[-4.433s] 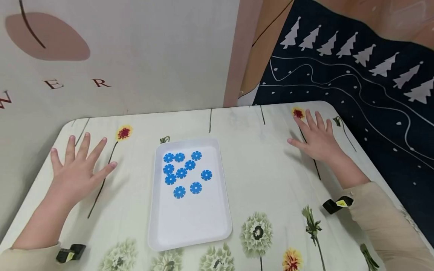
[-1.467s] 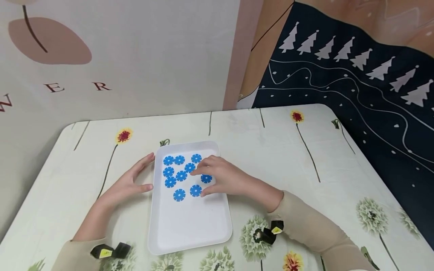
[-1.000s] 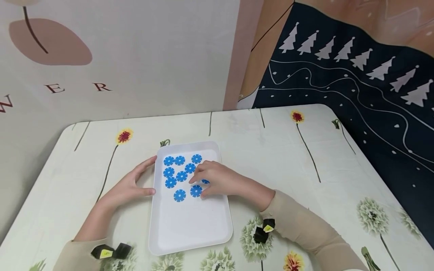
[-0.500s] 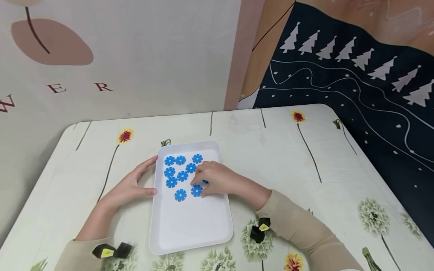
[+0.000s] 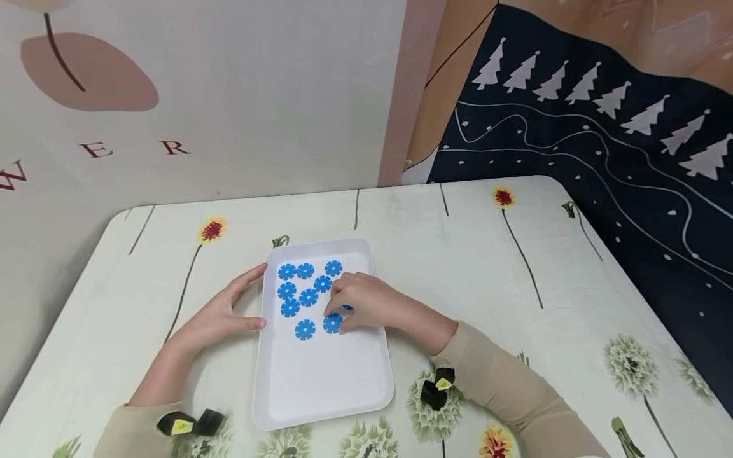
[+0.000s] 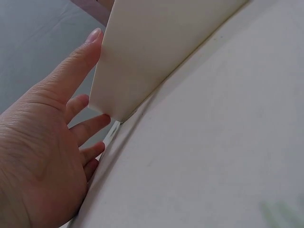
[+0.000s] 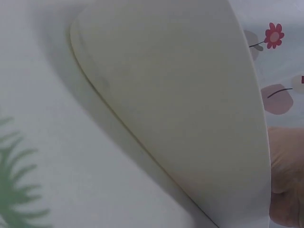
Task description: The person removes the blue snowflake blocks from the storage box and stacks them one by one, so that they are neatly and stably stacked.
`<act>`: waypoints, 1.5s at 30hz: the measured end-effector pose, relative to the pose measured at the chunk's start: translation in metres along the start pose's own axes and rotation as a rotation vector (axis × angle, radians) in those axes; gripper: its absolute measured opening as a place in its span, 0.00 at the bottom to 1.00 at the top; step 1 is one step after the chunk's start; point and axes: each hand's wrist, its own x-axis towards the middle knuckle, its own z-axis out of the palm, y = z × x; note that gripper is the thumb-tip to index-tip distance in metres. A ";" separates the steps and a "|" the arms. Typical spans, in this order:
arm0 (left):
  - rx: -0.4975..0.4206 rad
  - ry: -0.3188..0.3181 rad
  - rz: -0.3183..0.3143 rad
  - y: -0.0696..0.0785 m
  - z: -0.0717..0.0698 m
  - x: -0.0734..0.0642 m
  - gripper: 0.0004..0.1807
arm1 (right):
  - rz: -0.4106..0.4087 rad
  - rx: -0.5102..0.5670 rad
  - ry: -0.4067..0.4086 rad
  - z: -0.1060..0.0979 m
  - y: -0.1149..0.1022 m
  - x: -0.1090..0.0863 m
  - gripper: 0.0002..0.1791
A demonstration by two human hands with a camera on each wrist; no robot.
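A white rectangular tray (image 5: 323, 388) holds several blue notched snowflake discs (image 5: 305, 330), lying flat in its far half. My right hand (image 5: 366, 299) reaches over the tray's right side, its index finger and thumb pinching the edges of one snowflake disc (image 5: 332, 323). Another disc is mostly hidden under this hand. My left hand (image 5: 220, 312) rests against the tray's left side, fingertips and thumb at the rim with the fingers extended. In the left wrist view, the left hand (image 6: 52, 128) is beside the tray's outer wall (image 6: 142, 52). The right wrist view shows the right hand (image 7: 286, 175) partly, behind the tray wall (image 7: 175, 104).
A pale flower-print cloth (image 5: 458, 254) covers the table under the tray. Behind the table stands a light wall hanging (image 5: 275, 95), with a dark tree-print cloth (image 5: 515, 127) at the right. A black wrist camera (image 5: 189, 423) is strapped to each sleeve.
Both hands have come in from the table's sides to the tray. Over the last second my right index finger and thumb have closed in around one disc, while my left hand has stayed at the rim.
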 end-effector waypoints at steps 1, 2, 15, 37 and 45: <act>0.002 0.000 -0.001 0.000 0.000 0.000 0.55 | 0.003 -0.002 -0.002 0.000 0.000 0.000 0.19; 0.002 0.000 0.000 0.000 0.000 0.000 0.55 | 0.005 -0.003 -0.002 0.000 0.000 0.000 0.19; -0.006 0.002 0.006 -0.002 0.001 0.000 0.55 | -0.026 0.021 0.029 0.003 0.003 -0.002 0.18; 0.015 0.010 0.013 -0.004 0.000 0.001 0.55 | -0.066 0.114 0.103 -0.001 0.006 -0.004 0.17; 0.023 0.013 0.006 -0.001 0.000 0.000 0.55 | -0.068 0.106 0.137 -0.010 0.003 -0.011 0.17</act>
